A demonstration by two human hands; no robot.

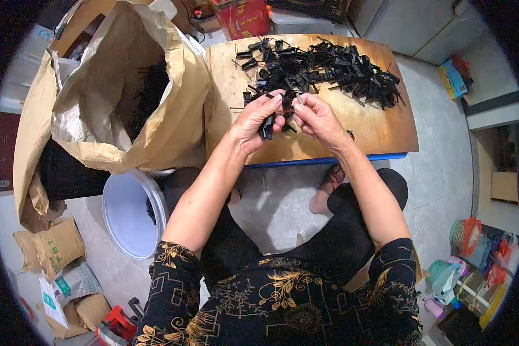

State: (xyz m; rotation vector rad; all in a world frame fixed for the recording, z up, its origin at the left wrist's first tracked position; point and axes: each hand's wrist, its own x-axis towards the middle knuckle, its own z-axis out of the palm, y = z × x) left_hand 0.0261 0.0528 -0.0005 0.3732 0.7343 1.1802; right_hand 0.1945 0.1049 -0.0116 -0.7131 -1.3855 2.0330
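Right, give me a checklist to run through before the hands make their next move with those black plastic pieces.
1. Left hand has a firm hold on a bunch of black plastic pieces: ok.
2. Right hand pinches something thin at the fingertips: cannot tell what it is, too small.
3. Pile of black pieces lies within reach on the wooden board: ok.
4. Paper sack stands open beside the board: ok.
5. White bucket sits open by the left knee: ok.
6. Pieces properly fitted together: cannot tell.
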